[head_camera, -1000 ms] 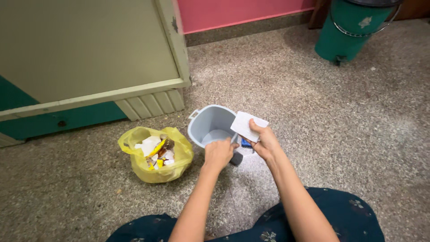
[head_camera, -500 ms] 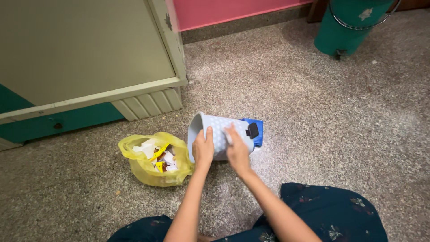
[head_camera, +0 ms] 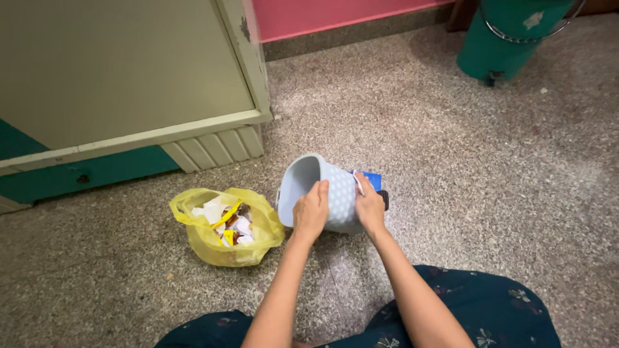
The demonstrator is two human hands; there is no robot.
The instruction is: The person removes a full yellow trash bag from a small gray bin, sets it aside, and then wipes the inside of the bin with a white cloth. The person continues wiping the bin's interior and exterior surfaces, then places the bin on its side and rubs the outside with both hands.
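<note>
Near the middle of the frame, a little below centre, we hold a small grey plastic bin (head_camera: pixel 320 193) with both hands. It is tipped on its side on the speckled floor (head_camera: pixel 464 167). Our left hand (head_camera: pixel 311 216) is curled over the dimpled wall near the rim, fingers closed on it. Our right hand (head_camera: pixel 369 207) grips the base end; something white shows at its fingers (perhaps a cloth, we cannot tell). Behind the base a blue object (head_camera: pixel 369 178) peeks out, with a black part beside it.

The long axis of the bin runs from lower right to upper left of the frame, and the open mouth points to the upper left, toward the pale cabinet (head_camera: pixel 129 84). The yellow bag (head_camera: pixel 225 224) with paper scraps sits just beside the mouth, to the left and lower.

We judge that the round wall may roll or slip under our hands. Also, the mouth is not over the bag, so loose bits inside could fall on the floor
</note>
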